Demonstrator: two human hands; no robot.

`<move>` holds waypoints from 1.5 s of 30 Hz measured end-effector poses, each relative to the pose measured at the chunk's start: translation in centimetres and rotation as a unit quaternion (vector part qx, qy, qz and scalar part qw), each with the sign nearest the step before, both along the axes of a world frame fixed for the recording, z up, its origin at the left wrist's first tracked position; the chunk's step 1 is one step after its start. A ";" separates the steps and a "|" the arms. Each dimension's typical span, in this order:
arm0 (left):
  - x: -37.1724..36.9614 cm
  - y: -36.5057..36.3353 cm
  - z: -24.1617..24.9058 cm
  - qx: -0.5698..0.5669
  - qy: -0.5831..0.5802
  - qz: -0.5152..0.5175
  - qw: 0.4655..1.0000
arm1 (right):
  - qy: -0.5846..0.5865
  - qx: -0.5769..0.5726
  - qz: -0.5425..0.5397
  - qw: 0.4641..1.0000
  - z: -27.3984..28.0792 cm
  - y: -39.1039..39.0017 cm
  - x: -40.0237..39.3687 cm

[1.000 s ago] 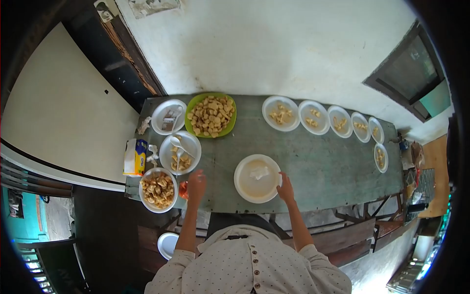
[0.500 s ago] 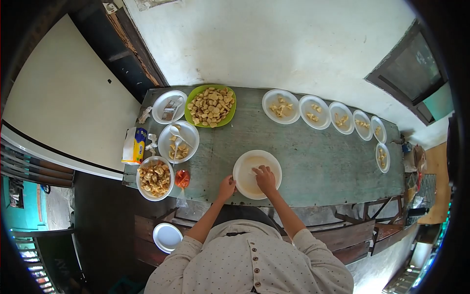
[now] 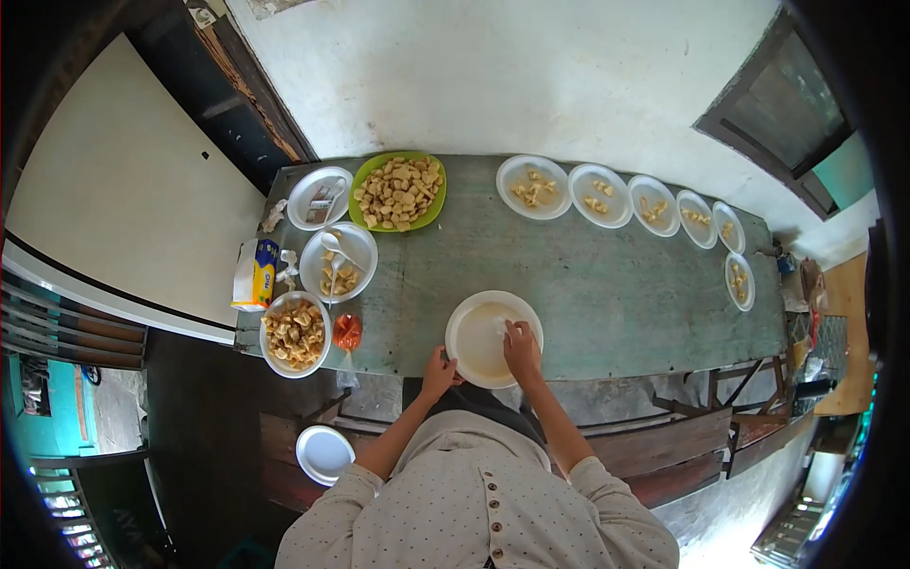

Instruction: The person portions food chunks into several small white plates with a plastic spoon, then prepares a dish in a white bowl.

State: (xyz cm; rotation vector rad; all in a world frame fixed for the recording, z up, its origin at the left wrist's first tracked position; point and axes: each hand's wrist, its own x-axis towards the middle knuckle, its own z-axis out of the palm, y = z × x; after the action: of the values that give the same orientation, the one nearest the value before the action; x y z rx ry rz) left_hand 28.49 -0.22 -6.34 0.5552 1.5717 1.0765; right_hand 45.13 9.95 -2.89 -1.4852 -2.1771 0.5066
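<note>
A white plate (image 3: 471,358) sits at the near edge of the green table (image 3: 588,294), right in front of me. My left hand (image 3: 439,370) grips the plate's near left rim. My right hand (image 3: 520,344) rests inside the plate with fingers bunched on a small white piece, probably a tissue, which the fingers mostly hide. The plate's inside looks pale and bare.
A green plate of fried snacks (image 3: 399,192) and white plates and bowls of snacks (image 3: 296,331) stand at the table's left. A row of small filled plates (image 3: 597,197) lines the far edge. A red sauce bag (image 3: 348,332), a tissue box (image 3: 254,275), a bench and a plate (image 3: 323,453) below.
My left hand left the red sauce bag and came to the plate's left rim. My right hand moved from the plate's right rim into its middle, onto the white piece.
</note>
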 end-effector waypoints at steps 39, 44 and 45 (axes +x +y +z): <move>2.0 -1.9 -0.5 0.030 0.036 0.030 0.998 | -0.032 -0.084 0.262 0.961 0.1 -4.7 -0.6; 1.9 -1.9 -1.2 0.042 0.068 0.025 0.996 | 0.027 -0.068 0.048 0.996 0.0 -0.8 0.7; 2.0 -1.9 -0.8 0.029 0.053 0.031 0.998 | 0.026 -0.069 0.048 0.996 -0.2 -0.2 0.8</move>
State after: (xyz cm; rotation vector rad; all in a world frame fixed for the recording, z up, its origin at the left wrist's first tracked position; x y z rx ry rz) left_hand 30.47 -2.09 -7.12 0.6162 1.6632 1.1590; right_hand 45.97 9.78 -3.12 -1.4245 -2.2197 0.7338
